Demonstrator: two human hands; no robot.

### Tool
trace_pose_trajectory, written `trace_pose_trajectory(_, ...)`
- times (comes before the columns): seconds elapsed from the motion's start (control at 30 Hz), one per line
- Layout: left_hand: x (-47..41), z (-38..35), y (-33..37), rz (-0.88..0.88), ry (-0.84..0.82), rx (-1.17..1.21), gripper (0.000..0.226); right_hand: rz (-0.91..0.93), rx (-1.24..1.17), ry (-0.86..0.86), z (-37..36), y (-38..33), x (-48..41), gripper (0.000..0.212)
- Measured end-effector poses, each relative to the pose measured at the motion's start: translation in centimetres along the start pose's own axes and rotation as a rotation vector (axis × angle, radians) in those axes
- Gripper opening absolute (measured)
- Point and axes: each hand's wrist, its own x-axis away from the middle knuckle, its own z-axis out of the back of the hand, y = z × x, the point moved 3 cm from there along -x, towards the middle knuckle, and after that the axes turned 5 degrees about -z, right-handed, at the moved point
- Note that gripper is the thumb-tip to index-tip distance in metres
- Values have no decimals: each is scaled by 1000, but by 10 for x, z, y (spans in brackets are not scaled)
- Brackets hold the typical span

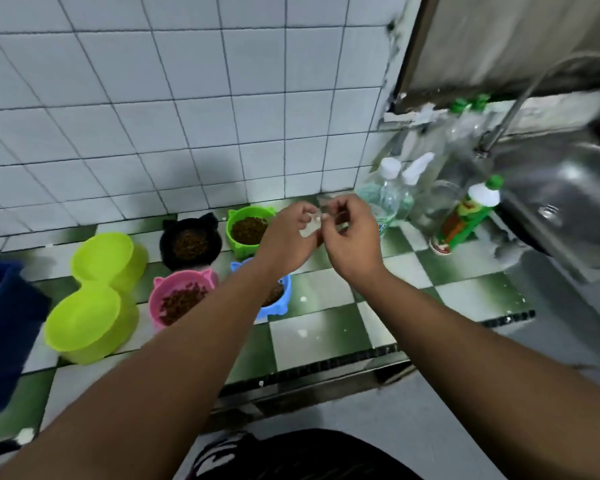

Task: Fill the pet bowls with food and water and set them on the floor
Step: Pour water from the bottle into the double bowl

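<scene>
Plastic bowls (187, 274) of kibble (248, 230) sit grouped left of the sink (568, 188), probably ready for the floor; nearer it, left hand (288, 233) and right hand (350, 237) together pinch a small, blurred clear object (310, 225).

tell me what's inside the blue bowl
Brown kibble shows at the right side of the blue bowl. The left arm crosses over the rest, so how full it is cannot be seen.

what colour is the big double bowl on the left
Lime yellow-green, both halves of the double bowl; the head view shows it clearly.
</scene>
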Motion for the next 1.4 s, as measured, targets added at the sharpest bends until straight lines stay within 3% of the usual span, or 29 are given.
trace_pose_trajectory(0.3, -45, -56, 39, -57, -96, 185, 71, 14, 56, 302, 75, 2, -31, 9)
trace_pose_trajectory(0.47, -56, -75, 35, -28, -190, 206, 85, -23, 75, 500, 94, -1, -53, 28)
trace_pose_trajectory(0.63, -63, -87, 38, 3, -224, 179, 96, -255, -62, 242, 82, 10, -73, 36)
trace_pose_trajectory(0.8, -65, -92, 30, -10, -242, 104, 103, -257, -122, 286, 73, 18, -76, 31)
trace_pose_trajectory(1.0, -70, -88, 24, -6, -256, 80, 97, -241, -93, 225, 68, 17, -82, 29)
trace_pose_trajectory(1.17, -71, -86, 19, 9, -253, 92, 100, -215, -112, 56, 72, 18, -82, 28)
trace_pose_trajectory(1.4, -69, -87, 15, 6, -218, 93, 98, -212, -105, 53, 73, 18, -78, 37)
